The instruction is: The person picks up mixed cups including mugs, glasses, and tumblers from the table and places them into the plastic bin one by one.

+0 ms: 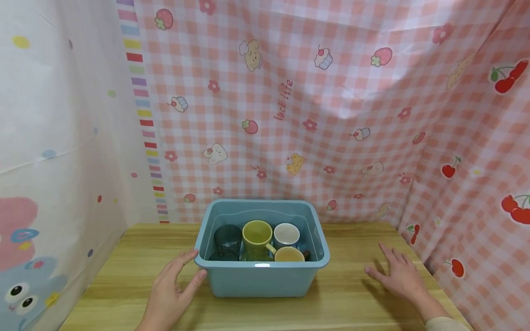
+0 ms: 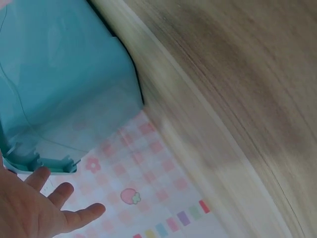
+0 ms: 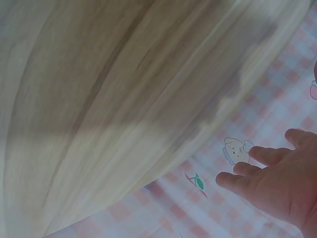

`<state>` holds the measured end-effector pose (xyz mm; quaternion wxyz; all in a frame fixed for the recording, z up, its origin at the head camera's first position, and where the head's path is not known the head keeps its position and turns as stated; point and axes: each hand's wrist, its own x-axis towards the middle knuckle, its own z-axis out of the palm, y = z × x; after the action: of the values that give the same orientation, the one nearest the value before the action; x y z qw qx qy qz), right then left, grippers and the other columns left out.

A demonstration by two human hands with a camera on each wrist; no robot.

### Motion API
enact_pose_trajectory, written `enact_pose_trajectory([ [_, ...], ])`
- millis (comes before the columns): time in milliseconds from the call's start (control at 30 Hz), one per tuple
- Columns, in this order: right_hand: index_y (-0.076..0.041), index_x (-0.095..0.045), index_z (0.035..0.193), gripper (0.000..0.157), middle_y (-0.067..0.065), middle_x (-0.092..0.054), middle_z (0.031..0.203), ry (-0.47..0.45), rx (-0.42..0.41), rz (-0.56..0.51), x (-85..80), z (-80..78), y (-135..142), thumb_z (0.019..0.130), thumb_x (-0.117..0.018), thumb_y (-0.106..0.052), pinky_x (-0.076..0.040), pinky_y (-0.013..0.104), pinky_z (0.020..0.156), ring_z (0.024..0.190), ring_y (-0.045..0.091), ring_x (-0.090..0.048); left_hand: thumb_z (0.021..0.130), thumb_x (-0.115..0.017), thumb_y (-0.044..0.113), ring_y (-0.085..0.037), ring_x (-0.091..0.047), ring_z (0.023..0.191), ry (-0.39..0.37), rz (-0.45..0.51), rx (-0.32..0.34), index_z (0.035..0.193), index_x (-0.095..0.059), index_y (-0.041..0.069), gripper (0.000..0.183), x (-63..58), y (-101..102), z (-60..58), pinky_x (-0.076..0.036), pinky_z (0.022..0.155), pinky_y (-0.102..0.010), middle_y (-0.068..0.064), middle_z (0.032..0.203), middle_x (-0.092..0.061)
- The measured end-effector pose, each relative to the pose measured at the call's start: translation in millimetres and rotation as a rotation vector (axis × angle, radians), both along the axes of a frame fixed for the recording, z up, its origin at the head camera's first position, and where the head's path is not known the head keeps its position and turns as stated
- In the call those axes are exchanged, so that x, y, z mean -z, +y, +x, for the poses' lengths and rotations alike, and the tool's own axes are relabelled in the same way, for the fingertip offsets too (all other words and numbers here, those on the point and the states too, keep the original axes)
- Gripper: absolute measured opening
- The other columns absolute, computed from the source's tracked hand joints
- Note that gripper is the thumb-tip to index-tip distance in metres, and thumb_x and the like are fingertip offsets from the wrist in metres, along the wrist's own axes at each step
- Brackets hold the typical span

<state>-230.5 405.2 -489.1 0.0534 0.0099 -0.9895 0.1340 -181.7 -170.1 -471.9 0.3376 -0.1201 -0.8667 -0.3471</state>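
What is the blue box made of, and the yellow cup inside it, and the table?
The blue box looks like smooth plastic: thin, slightly see-through walls with a soft shine. The yellow cup seems glazed ceramic, glossy and thick-rimmed, though it could be plastic. The table shows light wood grain, maybe a printed laminate.

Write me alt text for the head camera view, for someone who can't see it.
A blue plastic bin holding several cups sits on a wooden table, the left hand open against its near left corner and the right hand flat on the table to its right. Pink checked cloth hangs behind.
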Motion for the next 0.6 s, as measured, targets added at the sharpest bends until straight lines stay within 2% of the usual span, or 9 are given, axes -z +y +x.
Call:
enact_pose_trajectory([
  [33, 0.003, -0.029, 0.165, 0.1, 0.05, -0.031, 0.159, -0.001, 0.0, 0.002, -0.3, -0.1, 0.5, 0.1, -0.062, -0.066, -0.029, 0.087, 0.112, 0.14, 0.077, -0.031, 0.09, -0.088, 0.019, -0.028, -0.069, 0.124, 0.001, -0.002, -0.002, 0.139, -0.07, 0.017, 0.053, 0.1, -0.3, 0.0, -0.032, 0.108, -0.002, -0.001, 0.137, -0.075],
  [100, 0.003, -0.029, 0.165, 0.1, 0.05, -0.031, 0.158, -0.002, -0.001, 0.004, -0.9, -0.1, 1.2, 0.1, -0.063, -0.065, -0.029, 0.087, 0.111, 0.14, 0.077, -0.031, 0.09, -0.088, 0.019, -0.029, -0.069, 0.124, 0.0, -0.008, 0.001, 0.14, -0.069, 0.017, 0.053, 0.1, -0.7, 0.1, -0.045, 0.108, -0.012, -0.002, 0.138, -0.075],
  [167, 0.003, -0.03, 0.165, 0.1, 0.05, -0.032, 0.158, -0.003, -0.001, 0.01, -1.4, 0.2, 2.0, 0.1, -0.063, -0.065, -0.029, 0.087, 0.111, 0.14, 0.077, -0.031, 0.09, -0.087, 0.02, -0.031, -0.069, 0.125, -0.01, -0.015, 0.002, 0.141, -0.068, 0.018, 0.055, 0.1, -1.4, 0.6, -0.057, 0.106, -0.032, -0.003, 0.139, -0.074],
  [233, 0.002, -0.03, 0.165, 0.1, 0.049, -0.033, 0.158, -0.003, -0.001, 0.016, -1.6, 0.6, 2.8, 0.1, -0.064, -0.065, -0.03, 0.087, 0.11, 0.14, 0.077, -0.031, 0.091, -0.087, 0.02, -0.034, -0.069, 0.126, -0.022, -0.018, 0.015, 0.143, -0.067, 0.018, 0.056, 0.1, -2.0, 1.7, -0.059, 0.1, -0.056, -0.006, 0.14, -0.073],
  [267, 0.002, -0.029, 0.165, 0.1, 0.049, -0.033, 0.158, -0.006, 0.0, 0.017, -1.8, 0.9, 3.1, 0.1, -0.064, -0.066, -0.03, 0.087, 0.11, 0.141, 0.077, -0.03, 0.091, -0.087, 0.02, -0.035, -0.069, 0.126, -0.024, -0.019, 0.022, 0.144, -0.066, 0.018, 0.058, 0.5, -2.5, 1.9, -0.057, 0.098, -0.063, -0.008, 0.14, -0.073],
  [500, 0.002, -0.028, 0.165, 0.103, 0.05, -0.031, 0.158, -0.033, 0.01, 0.011, -2.2, 2.2, 5.6, 0.099, -0.062, -0.069, -0.027, 0.088, 0.111, 0.141, 0.078, -0.026, 0.09, -0.088, 0.02, -0.044, -0.066, 0.127, -0.048, -0.013, 0.063, 0.152, -0.06, 0.022, 0.067, 5.5, -6.9, 3.8, -0.057, 0.095, -0.072, -0.016, 0.142, -0.071],
  [600, 0.002, -0.027, 0.165, 0.102, 0.05, -0.031, 0.158, -0.031, 0.01, 0.019, -3.9, 2.4, 5.5, 0.1, -0.062, -0.068, -0.027, 0.089, 0.111, 0.141, 0.079, -0.026, 0.091, -0.088, 0.022, -0.041, -0.065, 0.13, -0.061, -0.018, 0.057, 0.155, -0.056, 0.021, 0.071, 7.1, -9.3, 3.6, -0.057, 0.097, -0.07, -0.015, 0.146, -0.068],
])
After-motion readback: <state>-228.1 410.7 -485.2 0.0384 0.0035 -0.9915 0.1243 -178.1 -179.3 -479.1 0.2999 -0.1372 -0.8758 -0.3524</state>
